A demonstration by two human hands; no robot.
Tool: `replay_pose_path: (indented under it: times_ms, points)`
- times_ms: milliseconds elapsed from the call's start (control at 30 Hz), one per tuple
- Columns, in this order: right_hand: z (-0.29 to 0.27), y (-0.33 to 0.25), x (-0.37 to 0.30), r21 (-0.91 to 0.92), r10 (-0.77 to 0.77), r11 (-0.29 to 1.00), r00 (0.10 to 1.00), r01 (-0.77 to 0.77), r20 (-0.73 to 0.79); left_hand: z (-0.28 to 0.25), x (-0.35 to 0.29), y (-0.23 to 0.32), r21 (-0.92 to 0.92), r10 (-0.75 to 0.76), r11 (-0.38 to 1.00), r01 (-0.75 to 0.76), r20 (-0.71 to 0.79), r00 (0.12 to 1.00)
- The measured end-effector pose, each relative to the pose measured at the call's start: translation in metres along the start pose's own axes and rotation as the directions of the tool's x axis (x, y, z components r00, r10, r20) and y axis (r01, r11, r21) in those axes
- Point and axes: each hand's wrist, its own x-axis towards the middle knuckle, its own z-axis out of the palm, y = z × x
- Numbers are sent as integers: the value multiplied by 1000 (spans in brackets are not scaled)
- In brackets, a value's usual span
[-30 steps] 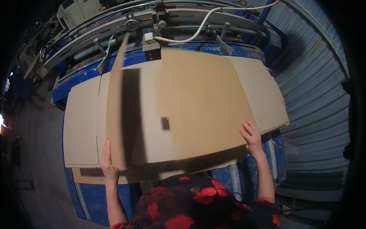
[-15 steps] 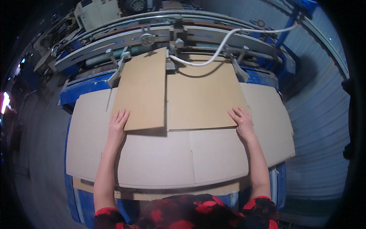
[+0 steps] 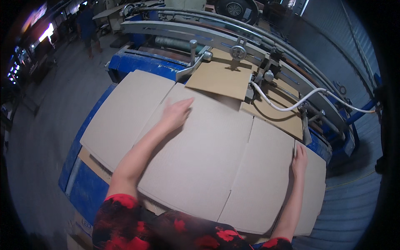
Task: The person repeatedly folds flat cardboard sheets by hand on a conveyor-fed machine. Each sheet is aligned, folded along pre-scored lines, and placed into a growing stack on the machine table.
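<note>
A brown cardboard sheet (image 3: 221, 79) lies partly under the machine's bar, its left flap raised above the layer below. Its right panel (image 3: 273, 118) runs beneath a white cable. Below it, a stack of flat, slotted cardboard blanks (image 3: 196, 154) shows its pale grey-brown side. My left hand (image 3: 177, 113) hovers over the blanks just short of the raised flap, slightly blurred, with fingers stretched out and nothing in them. Over the right part of the stack, my right hand (image 3: 299, 161) is beside a slot, fingers extended toward the brown sheet's near right corner and apart from it.
Across the far side runs a machine with a long metal bar (image 3: 166, 28), a small handwheel (image 3: 238, 52), clamps and a white cable (image 3: 283, 109). A blue frame (image 3: 89, 175) supports the stack. A person (image 3: 86, 29) stands far left; a corrugated wall rises at right.
Both hands have let go of the brown sheet, which has slid away from me farther under the bar. The view has turned and tilted, and a person now shows at far left.
</note>
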Motion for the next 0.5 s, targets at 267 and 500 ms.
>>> replay_pose_path:
  times_ms: [267,500]
  points:
    - [-95,73,-286,-90,564,696,620,-713,-545,-105,-268,-109,182,-578,650,738,-512,635]
    - [-87,91,-316,697,976,202,203,-688,-83,-96,-268,-123,-263,-825,553,790,-302,477]
